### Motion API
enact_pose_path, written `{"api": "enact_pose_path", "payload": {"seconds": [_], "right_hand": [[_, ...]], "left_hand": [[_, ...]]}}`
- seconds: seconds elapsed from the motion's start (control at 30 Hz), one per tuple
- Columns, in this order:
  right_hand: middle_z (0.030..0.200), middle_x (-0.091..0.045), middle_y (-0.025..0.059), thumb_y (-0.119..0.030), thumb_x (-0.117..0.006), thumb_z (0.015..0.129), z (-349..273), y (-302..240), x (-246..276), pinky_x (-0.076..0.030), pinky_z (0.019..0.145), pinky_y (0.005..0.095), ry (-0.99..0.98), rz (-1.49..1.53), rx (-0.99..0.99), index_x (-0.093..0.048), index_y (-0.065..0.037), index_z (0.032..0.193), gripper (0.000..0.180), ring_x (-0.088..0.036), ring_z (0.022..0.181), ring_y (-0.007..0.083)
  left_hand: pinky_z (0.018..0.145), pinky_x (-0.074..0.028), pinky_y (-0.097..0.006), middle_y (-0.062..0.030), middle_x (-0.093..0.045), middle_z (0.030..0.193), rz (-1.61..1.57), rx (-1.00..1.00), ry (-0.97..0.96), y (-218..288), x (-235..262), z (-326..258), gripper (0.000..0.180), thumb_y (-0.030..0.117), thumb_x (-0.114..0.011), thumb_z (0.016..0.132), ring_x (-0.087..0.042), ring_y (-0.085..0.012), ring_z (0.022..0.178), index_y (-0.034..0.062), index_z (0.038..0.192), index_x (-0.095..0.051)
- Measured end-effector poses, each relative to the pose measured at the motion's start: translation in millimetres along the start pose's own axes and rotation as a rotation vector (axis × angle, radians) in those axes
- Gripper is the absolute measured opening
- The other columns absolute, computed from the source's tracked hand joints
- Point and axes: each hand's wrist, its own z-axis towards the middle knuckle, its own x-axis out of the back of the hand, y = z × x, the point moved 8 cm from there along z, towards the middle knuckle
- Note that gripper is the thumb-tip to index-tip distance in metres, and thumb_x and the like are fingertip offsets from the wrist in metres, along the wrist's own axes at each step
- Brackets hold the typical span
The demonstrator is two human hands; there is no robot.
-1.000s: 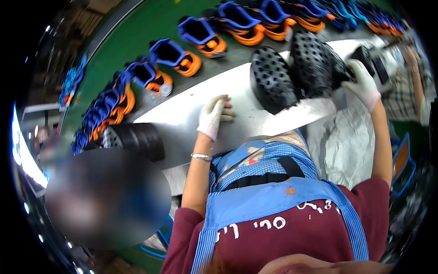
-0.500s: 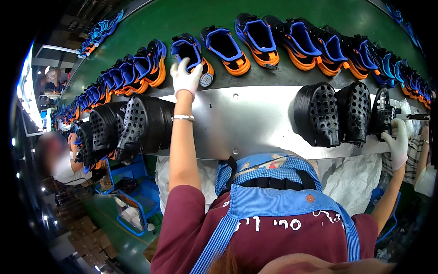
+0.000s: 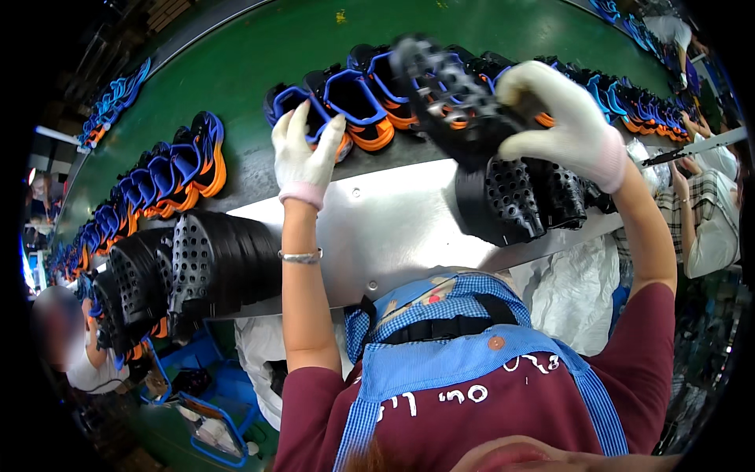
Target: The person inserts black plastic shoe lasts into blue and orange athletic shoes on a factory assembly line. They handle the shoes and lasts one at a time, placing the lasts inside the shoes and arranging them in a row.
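Observation:
In white gloves, both my hands are over the near side of a green bench surface. My right hand [image 3: 562,122], thumb and fingers curled round it, holds up a black perforated plastic shoe form [image 3: 452,98], smeared by motion. My left hand [image 3: 303,157] has its fingers spread at the heel and collar of a black, blue and orange sneaker [image 3: 285,101]. A second sneaker [image 3: 371,134] stands just right of it. Below my right hand, more black forms [image 3: 511,197] rest in a nested stack. Another nested stack of forms [image 3: 224,256] lies left of my left forearm.
A metal ledge [image 3: 377,236] runs between me and the green surface [image 3: 259,55]. Rows of sneakers [image 3: 185,161] stretch left and right. People work at the far left [image 3: 94,366] and right [image 3: 712,212]. White plastic [image 3: 578,299] hangs beneath the ledge, and a blue cart [image 3: 244,385] stands lower left.
My right hand has risen from the far right stack and swung inward with a black form. My left hand stays at the same sneaker. The whole view has shifted.

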Motion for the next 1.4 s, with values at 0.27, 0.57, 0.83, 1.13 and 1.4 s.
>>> {"api": "enact_pose_path", "payload": {"seconds": [0.27,0.57,0.83,1.13,1.4], "right_hand": [[0.096,-0.057,0.0108,-0.014,-0.08,0.069,51,-59,-103,-0.055,0.075,0.0314,-0.201,-0.046,0.227,-0.057,-0.001,0.103,0.044,-0.063,0.085,0.0218],[0.079,-0.065,0.0214,-0.041,-0.066,0.08,80,-50,-170,-0.052,0.071,0.04,-0.416,-0.191,0.028,-0.06,0.005,0.089,0.048,-0.065,0.076,0.0339],[0.071,-0.066,0.0192,-0.045,-0.06,0.079,97,-45,-193,-0.054,0.064,0.0378,-0.461,-0.236,-0.021,-0.064,0.003,0.083,0.049,-0.066,0.068,0.0333],[0.063,-0.062,0.0183,-0.043,-0.061,0.076,173,-8,-190,-0.052,0.062,0.0393,-0.634,-0.459,-0.009,-0.069,0.003,0.079,0.046,-0.063,0.06,0.0305],[0.09,-0.07,0.0213,-0.032,-0.057,0.074,240,-12,-254,-0.055,0.076,0.0406,-0.701,-0.682,-0.038,-0.073,-0.002,0.093,0.039,-0.068,0.084,0.035]], "left_hand": [[0.1,-0.048,-0.043,-0.017,-0.056,0.127,-1.676,0.144,-0.33,57,-2,-43,0.053,0.043,-0.048,0.1,-0.057,-0.0294,0.117,0.0067,0.138,-0.041],[0.091,-0.053,-0.035,-0.0064,-0.059,0.116,-1.608,0.237,0.178,5,7,-35,0.042,0.042,-0.051,0.097,-0.06,-0.0196,0.103,0.0103,0.125,-0.052],[0.083,-0.055,-0.045,-0.0124,-0.059,0.108,-1.705,0.512,0.248,-63,-30,-30,0.057,0.057,-0.054,0.091,-0.063,-0.0312,0.094,0.0084,0.12,-0.05],[0.094,-0.047,-0.04,-0.0215,-0.061,0.119,-0.211,0.078,0.305,-80,11,-29,0.036,0.02,-0.063,0.086,-0.061,-0.0338,0.107,-0.0037,0.114,-0.062],[0.087,-0.05,-0.041,-0.0136,-0.061,0.119,0.121,0.225,-0.076,-64,-10,0,0.037,0.027,-0.067,0.082,-0.064,-0.0322,0.095,0.0068,0.113,-0.063]]}}
